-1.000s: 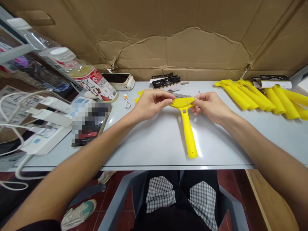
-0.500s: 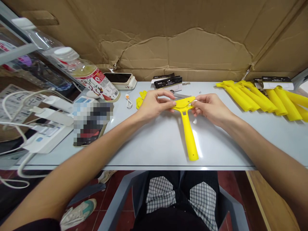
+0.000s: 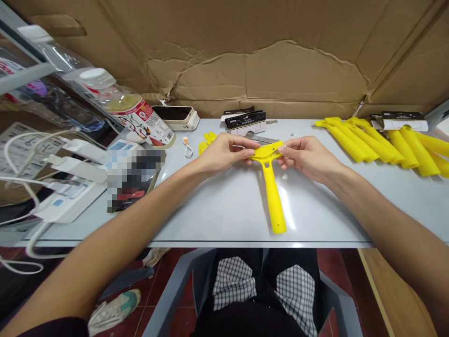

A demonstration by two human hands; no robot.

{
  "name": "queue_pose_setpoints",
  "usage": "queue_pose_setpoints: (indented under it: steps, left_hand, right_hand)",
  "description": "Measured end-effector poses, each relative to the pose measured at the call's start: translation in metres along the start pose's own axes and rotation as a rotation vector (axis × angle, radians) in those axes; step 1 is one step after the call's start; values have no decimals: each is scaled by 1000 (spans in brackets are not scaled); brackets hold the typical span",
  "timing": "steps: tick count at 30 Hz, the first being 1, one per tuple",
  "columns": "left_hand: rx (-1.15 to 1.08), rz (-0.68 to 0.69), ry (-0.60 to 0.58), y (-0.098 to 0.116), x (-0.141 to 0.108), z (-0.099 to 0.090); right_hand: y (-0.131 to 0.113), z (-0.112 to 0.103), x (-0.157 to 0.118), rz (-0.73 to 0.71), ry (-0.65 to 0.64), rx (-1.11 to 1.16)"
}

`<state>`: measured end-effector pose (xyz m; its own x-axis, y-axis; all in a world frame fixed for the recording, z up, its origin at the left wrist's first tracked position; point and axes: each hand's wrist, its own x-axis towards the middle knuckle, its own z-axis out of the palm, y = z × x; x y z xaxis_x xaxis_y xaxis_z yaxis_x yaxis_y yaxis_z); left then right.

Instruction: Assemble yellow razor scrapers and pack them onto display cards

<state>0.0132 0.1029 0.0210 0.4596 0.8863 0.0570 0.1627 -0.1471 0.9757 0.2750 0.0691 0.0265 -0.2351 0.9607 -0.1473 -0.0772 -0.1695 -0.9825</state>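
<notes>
A yellow plastic scraper (image 3: 274,199) points its handle toward me over the table. Across its head lies a yellow cover plate (image 3: 265,150), tilted and not lined up with the head. At the head's left end, my left hand (image 3: 229,152) pinches the plate and head between thumb and fingers. My right hand (image 3: 305,154) is closed on the right end, fingertips at the plate's corner. Just behind the head is a metal blade (image 3: 263,139). More yellow plates (image 3: 206,141) lie beyond my left hand, partly hidden by it.
Several yellow scraper handles (image 3: 372,145) lie at the right. Black-and-white boxes (image 3: 247,122) stand at the back against the cardboard (image 3: 301,75). To the left are a drink bottle (image 3: 140,117), a white device (image 3: 175,117), a phone-like object (image 3: 136,180) and a power strip (image 3: 70,201) with cables.
The scraper's handle end has swung slightly left, and the cover plate has shifted a little on the head. Both hands keep their hold.
</notes>
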Motion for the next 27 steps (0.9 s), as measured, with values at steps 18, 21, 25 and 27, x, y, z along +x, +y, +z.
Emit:
queue_pose_setpoints:
  steps: [18, 21, 25, 27]
  left_hand:
    - [111, 75, 49, 2, 0, 4]
    - [107, 68, 41, 4, -1, 3]
    - [99, 48, 37, 7, -3, 4]
    - [98, 43, 42, 8, -3, 5]
  right_hand:
    - [4, -6, 2, -17, -112, 44]
    - [1, -4, 0, 11, -91, 32]
    - [-3, 0, -2, 52, -42, 31]
    - [-4, 1, -2, 53, -25, 29]
